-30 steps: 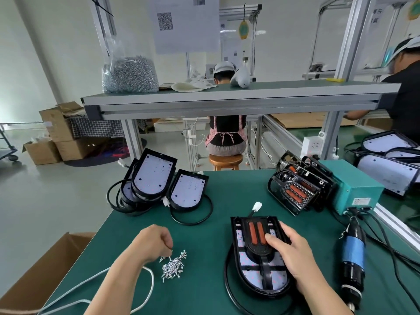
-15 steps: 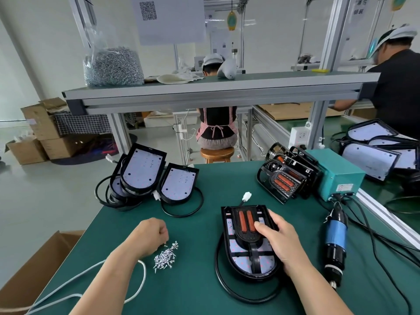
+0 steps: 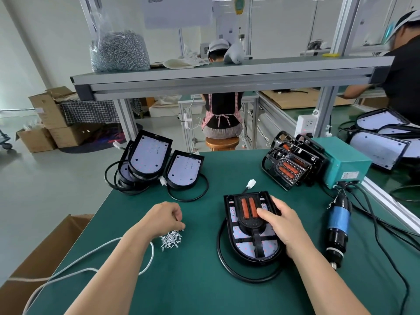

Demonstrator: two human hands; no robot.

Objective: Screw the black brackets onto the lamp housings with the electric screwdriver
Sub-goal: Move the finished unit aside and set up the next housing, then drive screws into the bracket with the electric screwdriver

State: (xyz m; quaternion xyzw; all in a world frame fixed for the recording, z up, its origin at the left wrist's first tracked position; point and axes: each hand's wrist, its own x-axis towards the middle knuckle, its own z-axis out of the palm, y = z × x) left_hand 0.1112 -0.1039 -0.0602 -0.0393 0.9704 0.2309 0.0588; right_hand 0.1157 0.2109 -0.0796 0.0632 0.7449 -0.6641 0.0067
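**benchnoob:** Which step is this?

**torx_dave:** Picking up screws, I'd say. The left hand [image 3: 163, 218] is curled over the screw pile [image 3: 171, 238] at centre left; I can't tell if it's pinched one yet. The right hand [image 3: 284, 226] lies flat-fingered on the black bracket [image 3: 250, 223], pressing it onto the lamp housing [image 3: 247, 248] at centre frame. The screwdriver [image 3: 338, 221] lies untouched at right. Next up is probably seating a screw and grabbing the driver.

Factory assembly line.
Behind the green counter [image 3: 204, 280]: an aluminium-framed shelf [image 3: 227, 76] with a bag of screws [image 3: 119, 53], capped workers [image 3: 221, 114], cardboard boxes [image 3: 52, 114] to its left.
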